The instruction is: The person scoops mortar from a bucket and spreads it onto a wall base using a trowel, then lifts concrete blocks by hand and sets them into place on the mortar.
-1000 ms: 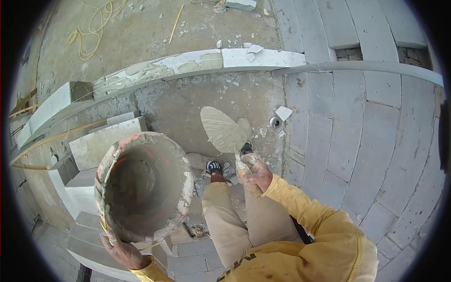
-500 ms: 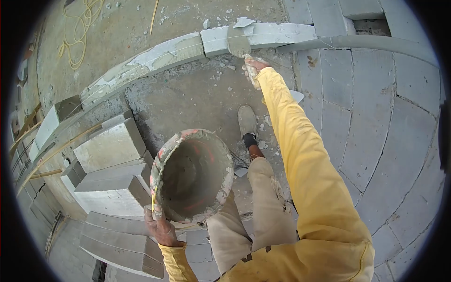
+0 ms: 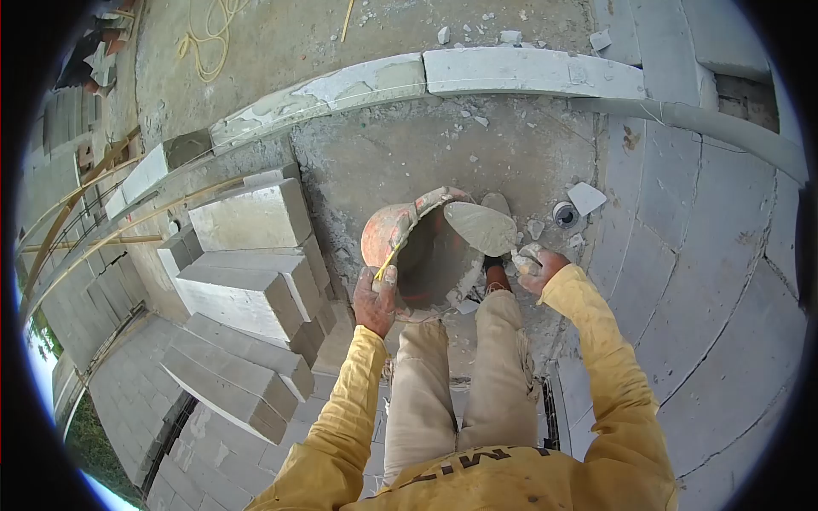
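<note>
My left hand (image 3: 375, 300) is closed on the rim of a mortar-caked bucket (image 3: 386, 236), by a yellow strip at its near left side. The bucket is tilted, its orange outer wall showing and its mouth turned toward the lower right. In my right hand (image 3: 543, 271) is the handle of a trowel (image 3: 481, 226), fingers wrapped round it. Its broad, grey-coated blade points left across the bucket's far right rim; whether it touches the rim I cannot tell. Wet grey mortar seems to line the inside, mostly in shadow.
Ahead runs a low row of pale blocks (image 3: 528, 71) with a string along it. Stacked blocks (image 3: 243, 285) stand at left. To the right are a block wall face (image 3: 682, 255), a broken block piece (image 3: 586, 198) and a small round pipe-like opening (image 3: 564, 215). Yellow rope (image 3: 223, 43) lies beyond.
The trowel has come back from the top of the block row to the bucket. The bucket is tipped over more. Broken chips on the row now lie behind it.
</note>
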{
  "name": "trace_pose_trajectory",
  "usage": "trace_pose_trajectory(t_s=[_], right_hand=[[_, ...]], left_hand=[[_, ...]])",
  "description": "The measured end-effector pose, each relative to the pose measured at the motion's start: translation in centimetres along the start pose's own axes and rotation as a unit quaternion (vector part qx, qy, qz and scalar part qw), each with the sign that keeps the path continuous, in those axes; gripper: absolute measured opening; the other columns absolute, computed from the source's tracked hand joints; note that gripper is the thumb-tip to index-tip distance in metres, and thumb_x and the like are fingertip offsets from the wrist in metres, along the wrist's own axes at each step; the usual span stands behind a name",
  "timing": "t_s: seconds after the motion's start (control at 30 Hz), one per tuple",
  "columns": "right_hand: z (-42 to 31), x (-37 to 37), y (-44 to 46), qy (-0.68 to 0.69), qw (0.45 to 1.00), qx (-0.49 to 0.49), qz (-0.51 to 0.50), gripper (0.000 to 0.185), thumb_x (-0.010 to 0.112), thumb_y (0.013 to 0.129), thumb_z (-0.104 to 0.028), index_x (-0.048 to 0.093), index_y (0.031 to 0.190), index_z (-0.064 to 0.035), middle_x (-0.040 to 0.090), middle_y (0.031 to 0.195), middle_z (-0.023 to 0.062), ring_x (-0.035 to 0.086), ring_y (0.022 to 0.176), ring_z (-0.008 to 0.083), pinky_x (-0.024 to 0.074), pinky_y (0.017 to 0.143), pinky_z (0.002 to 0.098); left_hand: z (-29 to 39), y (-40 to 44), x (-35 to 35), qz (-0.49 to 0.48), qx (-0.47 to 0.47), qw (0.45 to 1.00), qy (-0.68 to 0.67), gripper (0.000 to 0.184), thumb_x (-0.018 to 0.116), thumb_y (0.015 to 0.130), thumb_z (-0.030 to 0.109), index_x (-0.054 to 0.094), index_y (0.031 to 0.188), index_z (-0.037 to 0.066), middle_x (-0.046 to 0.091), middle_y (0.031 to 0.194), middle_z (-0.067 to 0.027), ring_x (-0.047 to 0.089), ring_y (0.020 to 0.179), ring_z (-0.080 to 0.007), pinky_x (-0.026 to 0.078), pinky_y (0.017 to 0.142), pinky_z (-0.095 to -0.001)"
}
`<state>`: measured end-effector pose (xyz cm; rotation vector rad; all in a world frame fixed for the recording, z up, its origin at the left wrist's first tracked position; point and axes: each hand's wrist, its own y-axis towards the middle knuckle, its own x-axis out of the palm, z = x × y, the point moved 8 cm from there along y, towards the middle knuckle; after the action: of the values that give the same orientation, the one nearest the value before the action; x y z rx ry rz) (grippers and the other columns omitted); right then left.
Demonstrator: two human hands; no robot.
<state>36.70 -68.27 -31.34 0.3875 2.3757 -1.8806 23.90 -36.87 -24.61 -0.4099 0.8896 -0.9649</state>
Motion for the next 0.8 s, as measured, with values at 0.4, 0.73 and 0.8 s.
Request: trace_pose_trajectory(t_s=[0.4,0.73,0.8], right_hand=[[-4.7,4.0,2.7,-0.232,0.970,-0.069,0.019,0.056,0.061,0.084,-0.021,0.044,0.138,-0.0145,0.052,0.132,0.0202,0.054,0.118,0.0371,0.0464,0.095,0.0447],[-6.0,8.9,10.3,0.120,0.962,-0.187,-0.157,0.077,0.081,0.062,-0.034,0.054,0.127,-0.0044,0.059,0.125,0.0175,0.055,0.118,0.0280,0.0431,0.100,0.0368],[-7.3,7.3,9.5,0.207,0.935,-0.220,-0.183,0.079,0.082,0.058,-0.038,0.056,0.126,-0.0059,0.061,0.123,0.0148,0.058,0.114,0.0290,0.0445,0.098,0.0368]], left_hand=[[9.6,0.3,9.5,-0.101,0.190,0.972,0.093,0.033,0.065,0.088,0.029,0.055,0.081,-0.002,0.054,0.074,-0.0166,0.055,0.070,-0.0290,0.044,0.066,-0.0396],[3.7,5.2,1.5,-0.016,0.078,0.993,-0.092,0.033,0.060,0.092,0.038,0.057,0.087,0.005,0.051,0.074,0.0032,0.043,0.067,-0.0047,0.037,0.060,-0.0184],[1.5,6.3,-0.4,0.020,0.049,0.990,-0.130,0.033,0.059,0.093,0.038,0.056,0.084,0.007,0.048,0.072,0.0044,0.041,0.064,-0.0047,0.036,0.058,-0.0191]])
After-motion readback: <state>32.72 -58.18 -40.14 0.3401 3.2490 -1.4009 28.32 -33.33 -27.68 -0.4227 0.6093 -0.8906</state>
